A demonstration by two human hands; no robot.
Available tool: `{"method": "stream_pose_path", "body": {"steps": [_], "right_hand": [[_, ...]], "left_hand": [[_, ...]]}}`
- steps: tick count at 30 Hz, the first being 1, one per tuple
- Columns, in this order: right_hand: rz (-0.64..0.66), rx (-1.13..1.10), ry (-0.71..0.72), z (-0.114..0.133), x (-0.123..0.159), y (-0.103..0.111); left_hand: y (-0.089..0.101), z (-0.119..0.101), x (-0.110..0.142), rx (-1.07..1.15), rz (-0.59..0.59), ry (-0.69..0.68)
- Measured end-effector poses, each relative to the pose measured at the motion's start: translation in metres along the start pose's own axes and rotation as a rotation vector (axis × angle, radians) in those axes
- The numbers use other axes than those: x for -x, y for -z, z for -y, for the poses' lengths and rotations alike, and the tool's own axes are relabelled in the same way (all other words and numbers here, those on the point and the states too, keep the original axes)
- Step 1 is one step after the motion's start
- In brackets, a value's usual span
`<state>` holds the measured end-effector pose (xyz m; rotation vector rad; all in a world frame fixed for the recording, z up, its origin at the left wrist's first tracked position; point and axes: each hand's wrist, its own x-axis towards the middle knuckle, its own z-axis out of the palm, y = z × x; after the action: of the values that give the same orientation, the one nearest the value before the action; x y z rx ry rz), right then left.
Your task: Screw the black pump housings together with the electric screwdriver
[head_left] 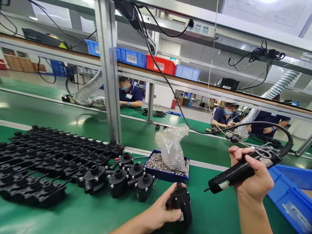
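My left hand [163,208] is closed round a black plastic pump housing [179,203] and holds it upright on the green mat at the bottom centre. My right hand [253,177] grips a black electric screwdriver [241,170]. Its bit points down-left, a short way to the right of the housing and above it. A black cable [289,138] loops up from the screwdriver's rear. Just behind the housing stands a small blue tray of silver screws [165,167], and a clear plastic bag of screws [172,148] stands in that tray.
Several black housings [48,162] lie in rows across the left of the green mat [97,211]. A blue bin [290,191] sits at the right edge. A metal post [108,71] rises behind the parts. Other workers [129,94] sit beyond the conveyor.
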<state>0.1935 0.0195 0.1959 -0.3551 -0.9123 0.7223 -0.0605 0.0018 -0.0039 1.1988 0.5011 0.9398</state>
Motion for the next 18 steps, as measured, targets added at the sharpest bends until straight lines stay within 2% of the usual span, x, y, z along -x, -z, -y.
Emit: {"method": "stream_pose_path", "body": {"steps": [2, 6, 12, 16, 18], "right_hand": [[0.000, 0.005, 0.000, 0.000, 0.000, -0.001], [0.053, 0.066, 0.041, 0.002, 0.002, -0.004], [0.066, 0.104, 0.046, 0.004, 0.003, -0.008], [0.066, 0.110, 0.037, 0.002, 0.004, -0.009], [0.072, 0.115, 0.029, 0.001, 0.004, -0.008]], "left_hand": [[-0.001, -0.003, 0.002, 0.167, 0.089, 0.037], [-0.007, -0.014, 0.008, 0.271, 0.151, 0.051], [-0.012, -0.017, 0.009, 0.264, 0.141, 0.069], [-0.011, -0.017, 0.007, 0.259, 0.071, 0.053], [-0.012, -0.017, 0.008, 0.251, 0.087, 0.092]]}}
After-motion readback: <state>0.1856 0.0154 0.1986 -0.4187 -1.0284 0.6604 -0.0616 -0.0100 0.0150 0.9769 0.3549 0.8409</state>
